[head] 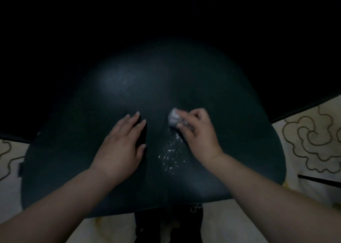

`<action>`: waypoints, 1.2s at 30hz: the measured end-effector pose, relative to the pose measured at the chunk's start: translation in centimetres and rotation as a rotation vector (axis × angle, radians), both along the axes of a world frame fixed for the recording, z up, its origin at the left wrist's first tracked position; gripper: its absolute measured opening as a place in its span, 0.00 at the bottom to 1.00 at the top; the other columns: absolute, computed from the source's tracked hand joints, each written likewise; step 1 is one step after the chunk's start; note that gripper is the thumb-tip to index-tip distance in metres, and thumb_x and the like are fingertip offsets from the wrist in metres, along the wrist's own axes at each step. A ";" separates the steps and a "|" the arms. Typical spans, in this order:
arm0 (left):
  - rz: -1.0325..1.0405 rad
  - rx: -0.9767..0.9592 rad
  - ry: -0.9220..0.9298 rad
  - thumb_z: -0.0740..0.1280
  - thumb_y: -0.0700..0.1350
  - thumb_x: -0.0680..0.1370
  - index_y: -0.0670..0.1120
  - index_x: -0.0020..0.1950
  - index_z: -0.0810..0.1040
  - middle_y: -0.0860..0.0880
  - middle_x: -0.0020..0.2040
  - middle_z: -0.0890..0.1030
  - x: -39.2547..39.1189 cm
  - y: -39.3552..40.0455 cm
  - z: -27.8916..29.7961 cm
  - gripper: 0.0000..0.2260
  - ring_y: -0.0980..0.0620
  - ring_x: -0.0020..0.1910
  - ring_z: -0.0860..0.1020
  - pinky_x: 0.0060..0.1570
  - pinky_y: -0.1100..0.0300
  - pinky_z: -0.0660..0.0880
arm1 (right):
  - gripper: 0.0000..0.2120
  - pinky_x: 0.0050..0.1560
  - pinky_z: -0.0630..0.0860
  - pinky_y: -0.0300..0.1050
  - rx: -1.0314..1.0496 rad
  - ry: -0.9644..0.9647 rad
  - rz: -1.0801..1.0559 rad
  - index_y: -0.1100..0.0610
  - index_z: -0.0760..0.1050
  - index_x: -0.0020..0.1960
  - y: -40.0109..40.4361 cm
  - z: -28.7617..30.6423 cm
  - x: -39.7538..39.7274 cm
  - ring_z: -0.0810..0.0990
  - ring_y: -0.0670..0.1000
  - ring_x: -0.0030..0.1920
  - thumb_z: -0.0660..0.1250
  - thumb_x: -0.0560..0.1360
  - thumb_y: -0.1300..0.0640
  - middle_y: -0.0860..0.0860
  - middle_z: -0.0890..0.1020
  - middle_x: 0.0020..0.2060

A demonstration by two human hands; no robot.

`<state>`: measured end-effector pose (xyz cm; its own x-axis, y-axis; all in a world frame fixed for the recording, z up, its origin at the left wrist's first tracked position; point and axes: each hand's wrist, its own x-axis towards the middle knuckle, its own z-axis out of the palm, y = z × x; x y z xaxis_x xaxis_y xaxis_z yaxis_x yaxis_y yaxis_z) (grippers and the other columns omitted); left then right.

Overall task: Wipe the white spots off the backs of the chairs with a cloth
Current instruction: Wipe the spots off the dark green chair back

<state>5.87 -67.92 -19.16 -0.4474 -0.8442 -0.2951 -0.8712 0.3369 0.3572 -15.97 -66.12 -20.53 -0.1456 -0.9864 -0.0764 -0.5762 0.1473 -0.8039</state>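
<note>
**A dim room in what looks like a home**

The light is low and the upper part of the view is black. A dark, rounded chair back (129,95) fills the middle. Around it lies pale floor covering (313,137) with curling, cloud-like outlines, which suggests a domestic room rather than a workplace.
</note>
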 end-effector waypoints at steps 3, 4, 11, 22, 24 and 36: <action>0.026 -0.016 0.013 0.68 0.47 0.77 0.46 0.75 0.64 0.49 0.77 0.58 0.0 0.3 0.0 0.28 0.47 0.76 0.56 0.72 0.55 0.54 | 0.18 0.59 0.71 0.46 -0.050 0.081 -0.166 0.52 0.76 0.65 -4.5 -0.2 -1.9 0.71 0.53 0.51 0.69 0.75 0.61 0.53 0.68 0.48; 0.041 -0.017 0.012 0.67 0.47 0.77 0.46 0.75 0.64 0.49 0.77 0.58 -0.1 0.5 0.0 0.28 0.47 0.76 0.56 0.72 0.55 0.54 | 0.20 0.62 0.70 0.48 -0.022 0.142 -0.170 0.49 0.75 0.66 -5.7 -0.6 -2.1 0.71 0.53 0.54 0.69 0.75 0.57 0.52 0.68 0.50; 0.179 -0.005 0.005 0.66 0.48 0.77 0.46 0.76 0.61 0.48 0.78 0.56 -0.6 3.2 -0.3 0.29 0.47 0.76 0.53 0.74 0.57 0.49 | 0.23 0.47 0.73 0.53 -0.081 0.314 0.327 0.48 0.78 0.63 0.7 -1.1 1.4 0.74 0.57 0.47 0.74 0.69 0.59 0.55 0.75 0.48; 0.315 -0.049 0.008 0.68 0.44 0.76 0.43 0.74 0.65 0.45 0.76 0.61 -0.8 7.0 -0.3 0.28 0.44 0.74 0.59 0.72 0.53 0.56 | 0.25 0.55 0.73 0.58 -0.008 0.350 -0.153 0.47 0.73 0.68 2.9 -1.6 0.0 0.73 0.57 0.51 0.71 0.73 0.60 0.55 0.71 0.51; 0.316 -0.057 0.015 0.68 0.44 0.76 0.44 0.74 0.65 0.45 0.76 0.61 -0.6 7.0 -0.4 0.28 0.45 0.74 0.59 0.72 0.54 0.55 | 0.28 0.51 0.72 0.55 -0.022 0.348 -0.277 0.48 0.72 0.69 5.2 -2.0 3.8 0.73 0.58 0.48 0.72 0.71 0.63 0.58 0.73 0.50; 0.289 -0.083 0.036 0.70 0.43 0.75 0.41 0.72 0.68 0.43 0.75 0.63 4.3 7.8 -0.7 0.27 0.41 0.72 0.61 0.72 0.50 0.58 | 0.16 0.56 0.72 0.46 0.006 0.165 -0.591 0.51 0.75 0.64 5.6 -2.6 6.2 0.69 0.47 0.49 0.68 0.76 0.54 0.47 0.67 0.47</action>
<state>10.15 -60.13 -19.83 -0.1942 -0.9587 -0.2079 -0.9224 0.1063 0.3714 -9.76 -60.55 -23.10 -0.6779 -0.7351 -0.0111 -0.5128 0.4837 -0.7093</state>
